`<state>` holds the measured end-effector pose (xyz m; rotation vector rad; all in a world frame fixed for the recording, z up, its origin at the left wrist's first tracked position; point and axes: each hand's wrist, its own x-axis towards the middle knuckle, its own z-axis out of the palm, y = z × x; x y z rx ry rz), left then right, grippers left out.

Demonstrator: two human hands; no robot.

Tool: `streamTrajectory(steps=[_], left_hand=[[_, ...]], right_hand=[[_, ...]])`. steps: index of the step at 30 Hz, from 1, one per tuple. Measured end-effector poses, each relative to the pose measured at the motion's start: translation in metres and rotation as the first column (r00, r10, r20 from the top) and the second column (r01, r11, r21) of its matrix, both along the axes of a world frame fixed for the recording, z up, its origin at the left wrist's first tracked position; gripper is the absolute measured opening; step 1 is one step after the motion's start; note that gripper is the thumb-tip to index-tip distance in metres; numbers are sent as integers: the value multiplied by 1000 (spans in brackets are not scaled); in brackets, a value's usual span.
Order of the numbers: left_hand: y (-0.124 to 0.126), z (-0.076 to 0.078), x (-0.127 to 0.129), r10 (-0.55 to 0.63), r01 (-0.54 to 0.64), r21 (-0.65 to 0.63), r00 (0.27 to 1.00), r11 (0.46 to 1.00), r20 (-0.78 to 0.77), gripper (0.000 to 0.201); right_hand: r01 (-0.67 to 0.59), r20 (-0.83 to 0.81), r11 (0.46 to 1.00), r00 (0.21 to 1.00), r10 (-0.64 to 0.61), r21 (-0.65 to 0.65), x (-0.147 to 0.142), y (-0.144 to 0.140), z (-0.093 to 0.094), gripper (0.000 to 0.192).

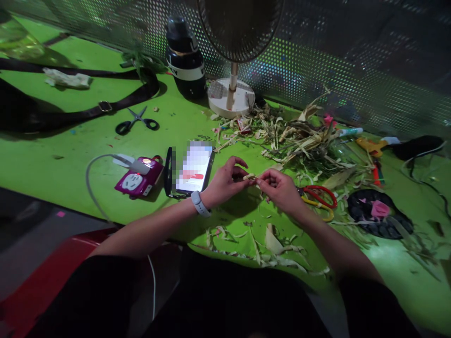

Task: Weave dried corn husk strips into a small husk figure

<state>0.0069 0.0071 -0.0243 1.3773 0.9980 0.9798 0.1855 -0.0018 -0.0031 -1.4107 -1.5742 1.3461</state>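
Note:
A small pale strip that looks like dried corn husk point(249, 177) spans the gap between my fingertips. My left hand point(227, 180), with a light wristband on the wrist, pinches one end while its index finger arches above. At the other end my right hand point(281, 190) is closed, thumb against curled fingers. Scissors with red and yellow handles point(320, 197) lie just beyond my right wrist, partly hidden by it. Husk scraps point(275, 241) are scattered on the green table point(225, 230) nearer my body. Left of my left hand is a lit phone point(195, 169).
A heap of dried husks point(310, 136) spreads behind my hands. A fan point(230, 98) and a dark bottle point(186, 65) stand at the back. Black scissors point(137, 123) and a purple power socket point(139, 180) lie left. A black tray point(362, 218) and a yellow glue gun point(371, 145) are right.

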Motion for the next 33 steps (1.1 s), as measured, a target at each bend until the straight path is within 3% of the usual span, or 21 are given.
streamTrajectory(steps=[5,11,15,18,21,23,26,30,33], left_hand=[[-1,4,1,113,-111,-38,992,993,55,49],[-2,6,-1,-52,52,25,998,998,19,44],[-4,6,-2,-55,78,168,989,983,-140,43],[-7,4,0,-55,112,230,969,967,-241,41],[-11,3,2,-97,147,227,971,963,-218,42],[-11,4,3,-128,149,174,983,973,-129,44],[-8,4,1,-223,224,0,970,975,91,41],[1,4,-2,-374,416,-182,900,891,225,26],[2,3,-3,-353,430,-310,894,848,274,23]], right_hand=[[-14,-71,999,997,17,41,1,1,-6,31],[-9,-173,999,985,18,54,-1,3,-16,43],[-57,-99,998,993,59,16,-2,1,-10,35],[-63,126,974,991,36,217,0,-2,-1,24],[-115,360,839,927,-101,532,3,-5,7,16],[-158,408,759,900,-152,631,5,-5,10,15],[-187,401,726,906,-132,662,6,-3,12,16],[-181,351,803,936,-38,569,7,2,11,17],[-126,267,859,964,-13,497,7,6,8,18]])
